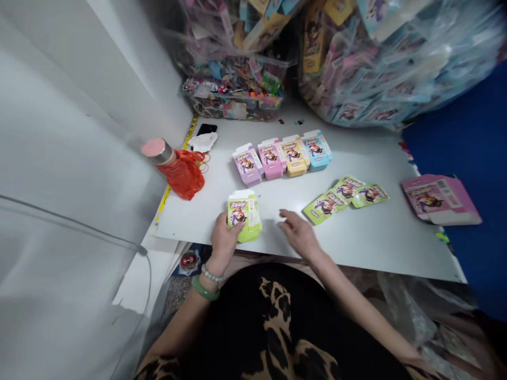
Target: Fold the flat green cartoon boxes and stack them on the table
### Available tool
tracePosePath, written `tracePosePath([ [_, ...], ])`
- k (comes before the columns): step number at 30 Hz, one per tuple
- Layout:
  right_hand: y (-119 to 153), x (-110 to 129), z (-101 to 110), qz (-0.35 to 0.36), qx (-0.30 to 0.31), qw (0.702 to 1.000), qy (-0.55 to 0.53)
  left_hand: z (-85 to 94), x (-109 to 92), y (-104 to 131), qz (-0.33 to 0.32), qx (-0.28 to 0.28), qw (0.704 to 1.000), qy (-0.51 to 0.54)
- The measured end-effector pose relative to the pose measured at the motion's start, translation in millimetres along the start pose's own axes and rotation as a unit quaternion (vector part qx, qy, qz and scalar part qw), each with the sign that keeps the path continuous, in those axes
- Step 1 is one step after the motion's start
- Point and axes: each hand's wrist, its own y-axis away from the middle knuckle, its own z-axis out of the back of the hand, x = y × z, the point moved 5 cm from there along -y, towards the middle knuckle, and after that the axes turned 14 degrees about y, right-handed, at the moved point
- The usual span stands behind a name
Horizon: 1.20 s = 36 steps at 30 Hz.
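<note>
My left hand (225, 237) grips a stack of flat green card boxes (249, 219) at the table's front edge, thumb on the printed face and fingers at the left side. To the right of that stack, apart from it, my right hand (299, 232) hangs over the table. Its fingers are loosely bent and slightly blurred, and nothing shows in them. Several green printed cards (327, 206) lie overlapping just beyond the right hand. Further back, a row holds stacks of purple boxes (248, 166), pink boxes (271, 158), yellow boxes (294, 155) and blue boxes (317, 150).
A pink-capped bottle in a red bag (182, 174) stands at the left, near a black phone (207, 129) and a white crumpled tissue (203, 142). Clear bags of boxes (380, 79) and a tub of small items (237, 89) fill the back. A larger pink box (441, 199) lies right.
</note>
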Motion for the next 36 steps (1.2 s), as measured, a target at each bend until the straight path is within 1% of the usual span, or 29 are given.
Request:
tracePosePath([
  [2,1.3,21.1,-29.5,0.000,0.069,0.997,-0.014,-1.5,-8.4,8.6,-0.045,-0.026,0.997,-0.059],
  [4,-0.1,30.2,-43.0,-0.007,0.093,0.995,-0.025,-1.5,-17.2,18.4,-0.111,-0.041,0.986,-0.119],
  [6,-1.2,32.9,-45.5,0.003,0.098,0.993,-0.065,-3.5,-22.8,26.7,-0.173,-0.033,0.972,-0.154],
  [7,-1.0,33.4,-44.7,0.011,0.097,0.990,-0.097,-5.3,-24.6,29.5,-0.199,-0.023,0.967,-0.155],
  [9,0.2,33.1,-42.4,0.015,0.092,0.982,-0.164,-9.0,-27.1,31.9,-0.238,-0.005,0.963,-0.122],
  [10,1.2,32.1,-41.8,0.006,0.087,0.978,-0.191,-10.0,-28.0,31.3,-0.247,-0.003,0.964,-0.099],
  [12,2.9,28.1,-42.1,-0.027,0.075,0.974,-0.214,-8.5,-27.9,26.7,-0.233,-0.027,0.969,-0.077],
  [14,3.7,22.6,-43.4,-0.061,0.063,0.976,-0.197,-5.0,-25.6,20.0,-0.183,-0.052,0.976,-0.107],
  [16,3.3,18.1,-46.0,-0.079,0.064,0.979,-0.175,-3.5,-23.4,14.5,-0.135,-0.037,0.978,-0.154],
  [17,2.8,16.7,-48.1,-0.082,0.071,0.979,-0.170,-3.2,-22.9,12.9,-0.122,-0.026,0.978,-0.168],
  [20,0.9,17.5,-56.4,-0.065,0.106,0.975,-0.183,-3.1,-23.5,12.9,-0.127,-0.016,0.979,-0.161],
  [23,0.7,21.4,-63.0,-0.040,0.128,0.969,-0.207,-4.6,-21.0,14.9,-0.136,-0.026,0.988,-0.065],
  [27,4.7,21.9,-61.2,-0.042,0.096,0.968,-0.226,0.0,-14.4,15.6,-0.091,-0.060,0.991,0.084],
  [29,7.6,23.3,-58.2,-0.049,0.088,0.960,-0.260,3.3,-16.7,17.2,-0.069,-0.059,0.986,0.138],
  [30,8.6,24.7,-56.5,-0.056,0.090,0.951,-0.290,4.3,-19.3,18.2,-0.056,-0.049,0.982,0.173],
  [32,9.3,27.6,-51.2,-0.085,0.090,0.926,-0.357,4.3,-26.5,20.7,-0.026,-0.018,0.964,0.265],
  [34,8.5,30.2,-43.2,-0.123,0.081,0.900,-0.409,2.4,-34.7,23.2,0.007,0.022,0.932,0.363],
  [36,8.2,34.2,-34.1,-0.150,0.085,0.881,-0.441,-1.0,-41.4,25.6,0.041,0.070,0.895,0.439],
])
